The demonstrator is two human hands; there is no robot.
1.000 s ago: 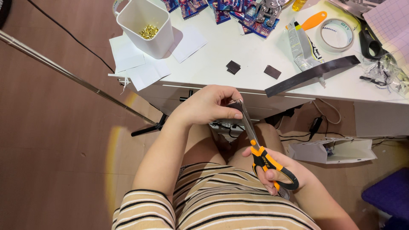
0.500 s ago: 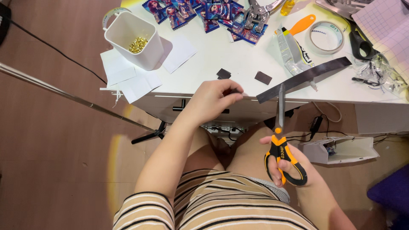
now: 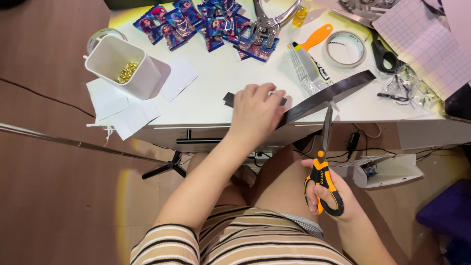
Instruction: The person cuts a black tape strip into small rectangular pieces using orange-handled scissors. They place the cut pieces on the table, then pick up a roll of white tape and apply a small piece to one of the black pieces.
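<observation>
One scissors (image 3: pixel 324 167), one dark strip (image 3: pixel 326 95), one white cup (image 3: pixel 125 73).

A long dark strip (image 3: pixel 327 95) is pressed down at the front edge of the white counter (image 3: pixel 216 88) by the left hand (image 3: pixel 255 114), whose fingers also cover small dark cut pieces (image 3: pixel 228 99). Orange-and-black scissors (image 3: pixel 324 169) are gripped below the counter edge by the right hand (image 3: pixel 329 196), their blades pointed up and met against the strip. A white container of gold bits (image 3: pixel 123 72), colourful packets (image 3: pixel 206 24) and a tape roll (image 3: pixel 346 48) are seen further back.
</observation>
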